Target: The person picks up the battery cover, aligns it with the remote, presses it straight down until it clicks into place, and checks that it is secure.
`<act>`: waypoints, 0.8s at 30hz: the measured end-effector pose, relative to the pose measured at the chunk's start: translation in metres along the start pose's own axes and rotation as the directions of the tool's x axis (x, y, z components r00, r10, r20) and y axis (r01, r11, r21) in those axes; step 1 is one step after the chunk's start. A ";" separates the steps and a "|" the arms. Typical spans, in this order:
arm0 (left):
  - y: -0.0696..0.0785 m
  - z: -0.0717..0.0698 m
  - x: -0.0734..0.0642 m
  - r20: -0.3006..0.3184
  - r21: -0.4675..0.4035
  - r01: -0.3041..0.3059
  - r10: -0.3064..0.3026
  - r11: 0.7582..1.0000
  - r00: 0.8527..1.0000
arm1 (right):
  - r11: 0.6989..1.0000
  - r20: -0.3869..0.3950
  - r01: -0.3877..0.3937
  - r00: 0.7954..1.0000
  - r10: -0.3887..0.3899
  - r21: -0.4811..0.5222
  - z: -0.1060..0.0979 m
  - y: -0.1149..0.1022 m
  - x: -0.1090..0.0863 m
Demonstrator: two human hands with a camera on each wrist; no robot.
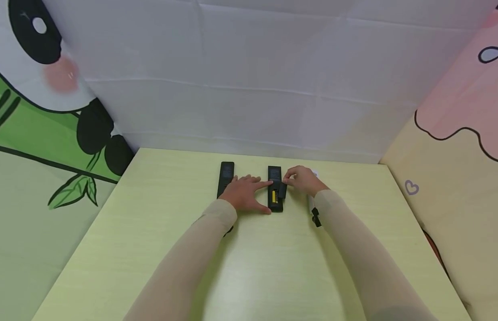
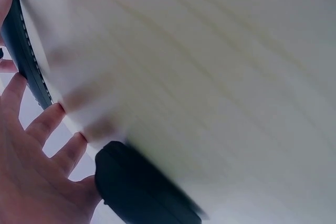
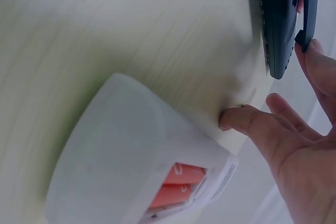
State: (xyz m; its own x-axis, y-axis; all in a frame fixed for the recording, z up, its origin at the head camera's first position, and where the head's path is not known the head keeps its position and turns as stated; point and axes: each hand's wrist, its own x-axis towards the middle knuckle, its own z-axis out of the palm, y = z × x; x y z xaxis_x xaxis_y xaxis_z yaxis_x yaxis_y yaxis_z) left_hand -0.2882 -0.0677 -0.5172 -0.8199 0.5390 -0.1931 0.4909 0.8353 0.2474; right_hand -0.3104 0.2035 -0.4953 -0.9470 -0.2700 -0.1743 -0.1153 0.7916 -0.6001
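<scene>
A black remote control (image 1: 275, 171) lies back up on the table, its battery bay uncovered and a yellow battery (image 1: 274, 196) inside. My left hand (image 1: 244, 194) is spread flat, with a forefinger against the remote's left side and the thumb near its lower end. Between thumb and finger, my right hand (image 1: 303, 179) pinches the black battery cover (image 3: 311, 9), which stands tilted at the remote's right edge. Another black remote (image 1: 226, 174) lies to the left, partly behind my left hand. Beneath the right forearm is a white device (image 3: 115, 150) holding orange batteries (image 3: 176, 184).
Small black items show beside the sleeves, one (image 1: 316, 217) at the right and one (image 1: 229, 231) at the left; their kind is unclear. The pale table (image 1: 257, 276) meets a white cloth wall (image 1: 253, 107) behind, with printed cloths at both sides.
</scene>
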 end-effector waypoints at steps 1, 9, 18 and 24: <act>0.000 0.000 0.000 -0.001 0.001 0.000 0.000 1.000 1.000 | 1.000 -0.008 0.023 1.000 -0.023 -0.002 0.000 0.003 0.002; 0.000 -0.001 0.000 -0.001 0.005 0.001 -0.001 1.000 1.000 | 1.000 -0.008 0.012 1.000 -0.012 -0.011 0.001 -0.008 -0.004; 0.001 -0.002 0.001 0.001 -0.009 0.003 -0.003 1.000 1.000 | 1.000 -0.009 0.026 1.000 -0.026 0.008 0.003 0.001 0.000; 0.002 -0.002 0.000 -0.001 -0.011 0.007 -0.007 1.000 1.000 | 1.000 0.005 -0.002 1.000 0.002 0.010 0.001 -0.010 -0.005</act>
State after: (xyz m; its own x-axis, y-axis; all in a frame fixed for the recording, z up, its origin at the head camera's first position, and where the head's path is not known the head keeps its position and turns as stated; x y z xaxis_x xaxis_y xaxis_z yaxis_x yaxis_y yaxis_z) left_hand -0.2877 -0.0664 -0.5147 -0.8238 0.5329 -0.1935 0.4818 0.8379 0.2565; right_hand -0.3045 0.1961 -0.4895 -0.9458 -0.2708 -0.1793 -0.1102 0.7868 -0.6073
